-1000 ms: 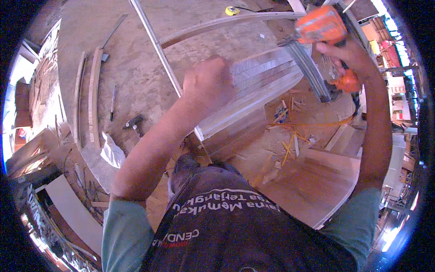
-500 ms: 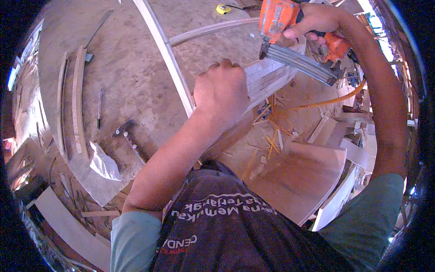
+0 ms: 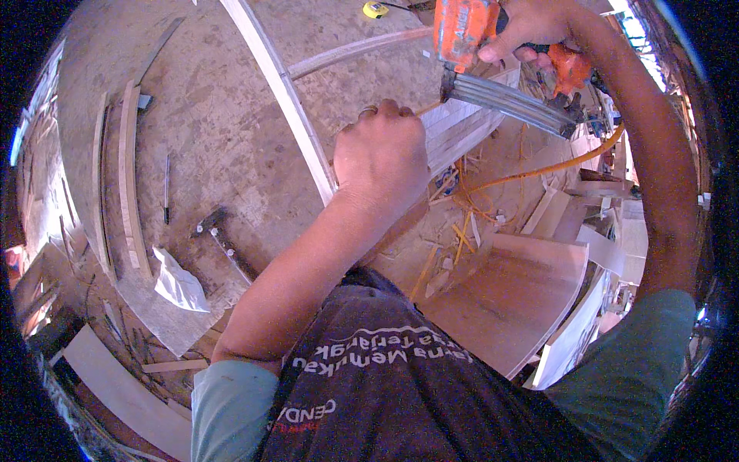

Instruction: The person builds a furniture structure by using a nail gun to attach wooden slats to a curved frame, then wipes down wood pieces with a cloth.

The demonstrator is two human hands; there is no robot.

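My right hand is closed round the handle of an orange nail gun, whose grey magazine slants down to the right. The gun's nose sits at the edge of a pale planked wooden panel. Closed in a fist, my left hand grips the near end of that panel, beside a long pale wooden strip. Its fingertips are hidden behind the knuckles. A curved wooden strip runs from the long strip towards the nail gun.
On the worktop lie a hammer, a pen, crumpled white paper, narrow wood strips and a yellow tape measure. An orange air hose trails at the right, above a curved brown board and wood scraps.
The view has shifted slightly. The nail gun and my right hand sit a little further up and left in the picture; both hands keep their grips.
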